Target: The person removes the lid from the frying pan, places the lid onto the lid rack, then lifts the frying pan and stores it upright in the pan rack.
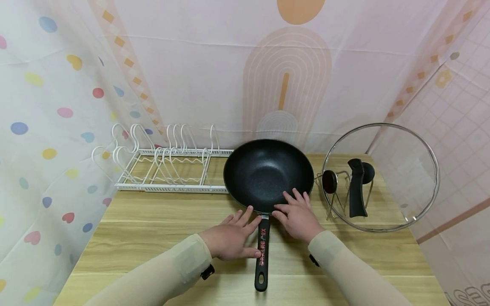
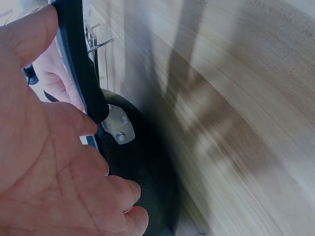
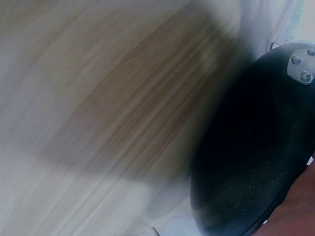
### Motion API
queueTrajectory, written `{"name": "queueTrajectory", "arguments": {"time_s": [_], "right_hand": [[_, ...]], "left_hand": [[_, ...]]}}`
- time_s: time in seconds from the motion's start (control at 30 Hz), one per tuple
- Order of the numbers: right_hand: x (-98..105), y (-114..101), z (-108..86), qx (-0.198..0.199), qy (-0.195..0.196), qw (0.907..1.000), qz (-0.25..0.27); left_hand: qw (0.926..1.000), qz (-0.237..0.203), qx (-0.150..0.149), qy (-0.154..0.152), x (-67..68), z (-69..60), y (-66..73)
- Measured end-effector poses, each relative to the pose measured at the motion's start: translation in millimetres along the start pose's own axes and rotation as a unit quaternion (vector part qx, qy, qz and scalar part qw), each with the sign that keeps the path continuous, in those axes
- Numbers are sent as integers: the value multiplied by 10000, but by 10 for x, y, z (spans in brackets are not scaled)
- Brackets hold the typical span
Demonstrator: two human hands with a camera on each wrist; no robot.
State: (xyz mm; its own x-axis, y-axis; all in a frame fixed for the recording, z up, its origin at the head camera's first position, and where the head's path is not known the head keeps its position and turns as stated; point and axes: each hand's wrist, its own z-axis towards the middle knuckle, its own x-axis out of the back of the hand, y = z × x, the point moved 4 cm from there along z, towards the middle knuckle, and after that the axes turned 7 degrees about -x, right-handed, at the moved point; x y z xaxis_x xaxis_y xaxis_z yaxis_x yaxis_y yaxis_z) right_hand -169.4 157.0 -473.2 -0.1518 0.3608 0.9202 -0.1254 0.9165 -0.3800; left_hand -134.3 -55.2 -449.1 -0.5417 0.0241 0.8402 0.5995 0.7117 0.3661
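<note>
A black frying pan (image 1: 264, 170) sits on the wooden table in the head view, its lettered black handle (image 1: 263, 246) pointing toward me. My left hand (image 1: 233, 236) is beside the handle with fingers spread. Its thumb tip touches the handle and its other fingertips are near the rim. My right hand (image 1: 298, 219) lies at the pan's near right edge, fingers extended over the rim. From the left wrist, the palm (image 2: 54, 162) shows next to the riveted handle bracket (image 2: 119, 125). The right wrist view shows the pan's dark underside (image 3: 251, 147) and a little of the hand (image 3: 295, 206).
A white wire dish rack (image 1: 172, 188) stands left of the pan, close to it. To the right, a glass lid (image 1: 402, 178) with a black handle (image 1: 357, 187) leans upright in a wire stand (image 1: 333, 206). Patterned curtains (image 1: 199, 85) hang behind and beside the table.
</note>
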Motion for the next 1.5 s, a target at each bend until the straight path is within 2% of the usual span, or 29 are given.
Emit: {"name": "queueTrajectory", "arguments": {"time_s": [0.87, 1.5], "right_hand": [[49, 70, -13, -199, -98, 9998, -9], [45, 116, -1, -232, -9, 9997, -84]], "left_hand": [[9999, 85, -112, 3, -11, 59, 80], [10000, 19, -30, -44, -14, 99, 101]]}}
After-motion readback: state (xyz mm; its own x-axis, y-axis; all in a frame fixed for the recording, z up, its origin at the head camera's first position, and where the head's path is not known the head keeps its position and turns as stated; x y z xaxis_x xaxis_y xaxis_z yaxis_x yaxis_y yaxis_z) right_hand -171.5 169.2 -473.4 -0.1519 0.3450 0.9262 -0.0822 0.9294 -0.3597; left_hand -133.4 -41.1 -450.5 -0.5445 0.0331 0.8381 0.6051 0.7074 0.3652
